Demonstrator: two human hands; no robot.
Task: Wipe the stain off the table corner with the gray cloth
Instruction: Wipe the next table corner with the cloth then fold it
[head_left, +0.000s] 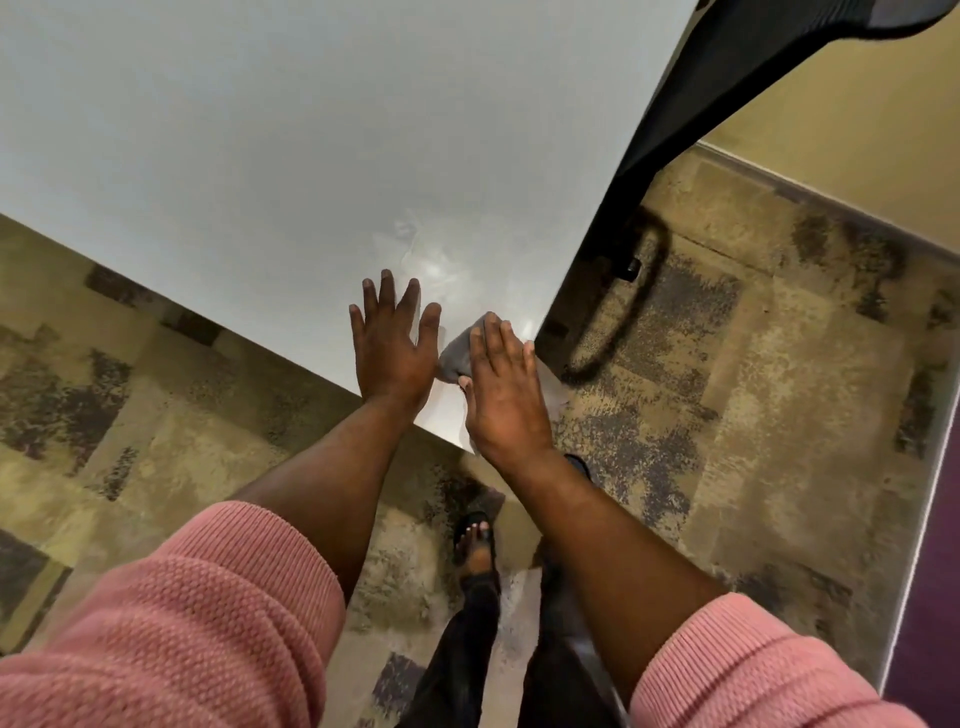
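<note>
At the near corner of the pale grey table (260, 130), right hand (506, 387) presses flat, fingers together, on the crumpled gray cloth (457, 356), smeary stain (434, 260) lying just ahead, left hand (392, 343) spread flat beside.

Both forearms are bare below pink sleeves (218, 613) of a textured knit with ribbed cuffs, pushed up near the elbows. The left hand (392, 348) and right hand (506, 395) wear no rings or gloves. Below, dark trousers (457, 654) cover the legs, and a black open-toed sandal (475, 535) shows pale-painted toenails.
</note>
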